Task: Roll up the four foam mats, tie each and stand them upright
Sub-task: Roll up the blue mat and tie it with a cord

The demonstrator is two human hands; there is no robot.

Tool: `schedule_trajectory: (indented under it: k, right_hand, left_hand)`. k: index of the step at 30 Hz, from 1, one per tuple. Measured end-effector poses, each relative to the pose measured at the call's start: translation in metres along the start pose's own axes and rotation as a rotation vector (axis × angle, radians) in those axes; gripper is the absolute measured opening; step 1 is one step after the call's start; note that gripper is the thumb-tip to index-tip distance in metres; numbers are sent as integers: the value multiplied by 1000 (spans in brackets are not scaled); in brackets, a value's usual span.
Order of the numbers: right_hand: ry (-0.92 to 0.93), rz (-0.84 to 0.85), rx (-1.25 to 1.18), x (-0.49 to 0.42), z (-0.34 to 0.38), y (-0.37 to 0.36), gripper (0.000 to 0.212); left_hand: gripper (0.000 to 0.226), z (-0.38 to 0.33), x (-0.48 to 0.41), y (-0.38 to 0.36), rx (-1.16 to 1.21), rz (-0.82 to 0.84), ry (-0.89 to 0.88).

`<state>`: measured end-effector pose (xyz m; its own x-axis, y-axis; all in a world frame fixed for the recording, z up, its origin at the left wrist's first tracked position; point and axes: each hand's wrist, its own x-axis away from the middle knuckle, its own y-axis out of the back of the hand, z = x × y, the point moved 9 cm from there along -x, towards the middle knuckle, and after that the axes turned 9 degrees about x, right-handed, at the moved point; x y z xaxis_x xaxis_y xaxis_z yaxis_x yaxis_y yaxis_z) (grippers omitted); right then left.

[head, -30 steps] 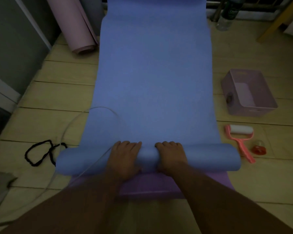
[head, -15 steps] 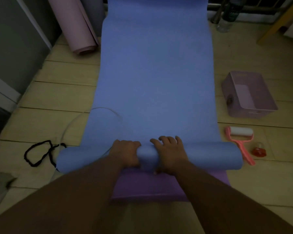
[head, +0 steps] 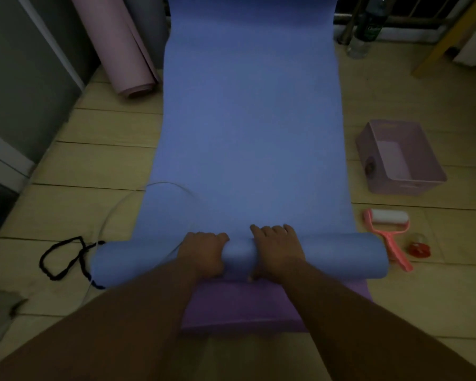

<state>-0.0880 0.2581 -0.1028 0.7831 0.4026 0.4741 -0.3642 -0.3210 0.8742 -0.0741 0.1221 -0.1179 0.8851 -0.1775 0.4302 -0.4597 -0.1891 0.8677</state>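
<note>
We found the blue mat (head: 248, 133) laid lengthwise up the middle of the frame, its near end wound into a thick roll (head: 341, 257) that lay crosswise at lower centre. Our left hand (head: 204, 254) gripped the roll with bent fingers over its top. Our right hand (head: 276, 248) was just beside it, fingers draped over the top and thumb tucked against the near side. A short stretch of roll showed between the two.

Under the roll a purple mat (head: 259, 306) lay flat, showing only at the bottom of the frame. A rolled pink mat (head: 116, 45) leaned at upper left, its upper end cut off.

The floor (head: 94, 166) was pale boards or tiles in dim light. At lower left lay a looped black cord (head: 58, 259), touching or just beside the roll's end. A thin clear loop (head: 127, 204) arched over the mat's left edge. We could not tell what it was.

At right stood an open lilac bin (head: 401, 160). Below it lay a pink lint roller (head: 388, 224), its handle touching the roll's right end. A small red thing (head: 421, 247) beside it was too blurred to name. A bottle (head: 366, 31) stood at upper right, its top cut off.
</note>
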Motion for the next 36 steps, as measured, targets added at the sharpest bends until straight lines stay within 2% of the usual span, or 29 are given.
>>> schedule_trajectory:
  k: [2, 5, 6, 8, 11, 12, 14, 16, 19, 21, 23, 27, 31, 34, 36]
  right_hand:
    - [-4, -13, 12, 8, 2, -10, 123]
    - [-26, 23, -29, 8, 4, -16, 97]
    - [-37, 15, -35, 6, 3, -13, 85]
    - [-47, 5, -22, 1, 2, -6, 65]
    - [-21, 120, -47, -9, 2, -6, 55]
    - [-6, 177, -54, -11, 2, -8, 57]
    - [1, 273, -79, -13, 2, -14, 64]
    - [-16, 297, -97, -9, 1, -19, 75]
    - [-65, 159, -107, 0, 3, -19, 93]
    - [-54, 22, -75, 2, 5, -12, 89]
    - [-8, -18, -63, 4, 5, -12, 83]
    - [56, 18, -91, 15, 7, -30, 101]
    - [93, 51, -24, 20, 11, -36, 131]
    - [12, 39, -7, 18, 7, -29, 126]
    - [-38, 22, -33, 17, 6, -25, 117]
  left_hand:
    - [60, -1, -5, 0, 51, 86, 12]
    - [74, 0, -2, -8, 31, 137, -12]
    - [83, -1, 3, -9, -7, 92, -51]
    - [98, -6, 16, -6, -77, -111, -163]
    - [107, -5, 29, -9, -84, -236, -207]
    - [105, -5, 28, -13, -68, -210, -203]
    - [96, -7, 21, -16, -51, -50, -131]
    - [87, -10, 14, -18, -27, 83, -89]
    - [84, -11, 7, -14, -12, 189, -38]
    - [86, -9, 1, -13, -8, 216, -15]
    - [90, -5, -3, -16, 5, 235, 7]
    - [106, -6, 8, -18, 26, 128, -33]
    - [95, -7, 28, -11, 85, -112, -140]
    - [90, -8, 38, -14, 92, -243, -167]
    - [102, -9, 42, -17, 13, -239, -168]
